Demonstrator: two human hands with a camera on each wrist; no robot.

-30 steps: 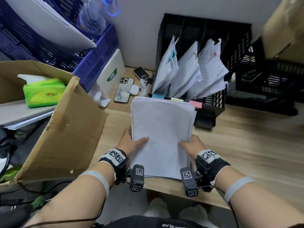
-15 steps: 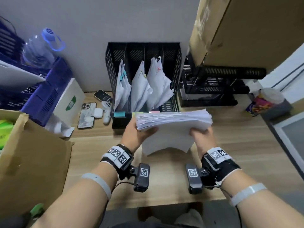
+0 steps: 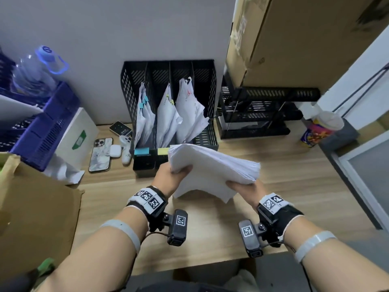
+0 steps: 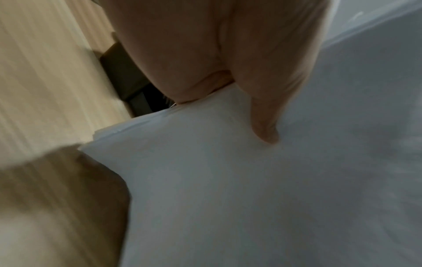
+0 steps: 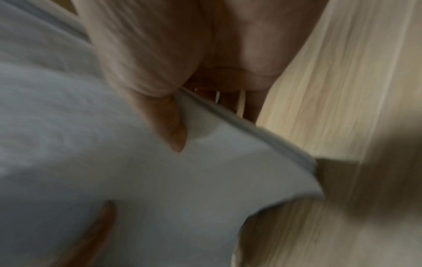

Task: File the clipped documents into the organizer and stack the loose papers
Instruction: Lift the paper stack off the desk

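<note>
A thick stack of loose white papers [image 3: 212, 167] hangs above the wooden desk [image 3: 294, 186], tilted with its right side lower. My left hand [image 3: 172, 175] grips its left edge, thumb on top [image 4: 265, 130]. My right hand [image 3: 242, 186] grips the right edge of the paper stack [image 5: 114, 162], thumb pressed on the top sheet. Behind the stack stands the black mesh organizer [image 3: 128, 98], with three bundles of clipped documents [image 3: 168, 119] upright in its slots. The fingers under the stack are hidden.
A phone [image 3: 100, 154], earbud case [image 3: 115, 150] and small white device lie left of the organizer. A blue crate [image 3: 44, 131] and an open cardboard box [image 3: 37, 218] fill the left. Black trays [image 3: 263, 114] and a big carton [image 3: 294, 39] sit at the back right, a colourful cup [image 3: 320, 131] beyond.
The stack lay flat on the desk under both hands; now it is lifted off, turned sideways and tilted down to the right. The head view has swung right.
</note>
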